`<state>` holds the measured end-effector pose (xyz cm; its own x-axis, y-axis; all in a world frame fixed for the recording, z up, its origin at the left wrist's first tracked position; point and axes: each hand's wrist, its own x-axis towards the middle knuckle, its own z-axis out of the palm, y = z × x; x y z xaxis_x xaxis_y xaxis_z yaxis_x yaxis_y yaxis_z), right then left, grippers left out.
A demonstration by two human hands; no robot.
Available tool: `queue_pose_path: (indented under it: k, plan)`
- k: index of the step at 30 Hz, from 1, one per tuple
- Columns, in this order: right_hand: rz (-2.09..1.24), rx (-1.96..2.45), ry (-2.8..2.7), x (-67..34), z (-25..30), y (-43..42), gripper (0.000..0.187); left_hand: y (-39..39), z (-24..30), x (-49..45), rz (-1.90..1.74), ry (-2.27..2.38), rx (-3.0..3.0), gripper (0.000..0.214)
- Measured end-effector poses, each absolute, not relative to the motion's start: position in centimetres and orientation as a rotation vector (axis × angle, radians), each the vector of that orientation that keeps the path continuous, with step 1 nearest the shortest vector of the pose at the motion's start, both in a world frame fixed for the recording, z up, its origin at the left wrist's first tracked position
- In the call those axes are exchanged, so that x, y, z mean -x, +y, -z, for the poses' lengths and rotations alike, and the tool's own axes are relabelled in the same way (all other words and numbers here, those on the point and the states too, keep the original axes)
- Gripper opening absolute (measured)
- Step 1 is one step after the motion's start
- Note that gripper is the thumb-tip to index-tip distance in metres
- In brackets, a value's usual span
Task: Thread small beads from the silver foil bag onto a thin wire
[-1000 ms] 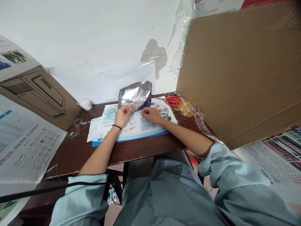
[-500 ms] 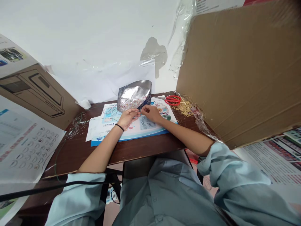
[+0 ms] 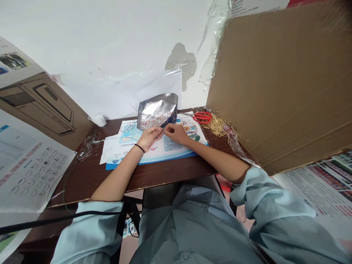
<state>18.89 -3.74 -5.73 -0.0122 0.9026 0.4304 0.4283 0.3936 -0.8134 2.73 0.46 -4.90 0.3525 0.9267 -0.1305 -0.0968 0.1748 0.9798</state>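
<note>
My left hand (image 3: 150,138), with a black band at the wrist, is closed in a pinch. A thin thread (image 3: 121,138) runs from the left across the paper to this hand. Fingertip to fingertip with it, my right hand (image 3: 175,132) is also pinched; whatever it holds is too small to make out. Just behind both hands an open silver bag (image 3: 157,110) contains many tiny, pale, multicoloured beads (image 3: 154,120). Printed sheets (image 3: 172,146) lie under the hands.
Red-handled scissors (image 3: 202,117) rest beside a heap of thin golden sticks (image 3: 216,127). A tangle of clear thread (image 3: 89,145) lies at the left. Cardboard (image 3: 275,84) walls the right side, and a printed cardboard box (image 3: 41,106) stands at the left.
The fingers of my left hand have curled in closer to the pinch. Both hands otherwise stay in the same place, and the bag and scissors have not moved.
</note>
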Motion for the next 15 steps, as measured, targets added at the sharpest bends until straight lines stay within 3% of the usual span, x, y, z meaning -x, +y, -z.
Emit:
queue_pose_path:
  k: [15]
  plan:
    - [-0.567, 1.256, -1.672, -18.91, 5.79, -3.58, 0.010, 0.24, 5.01, -2.65, -0.908, 0.912, -1.188, 0.021]
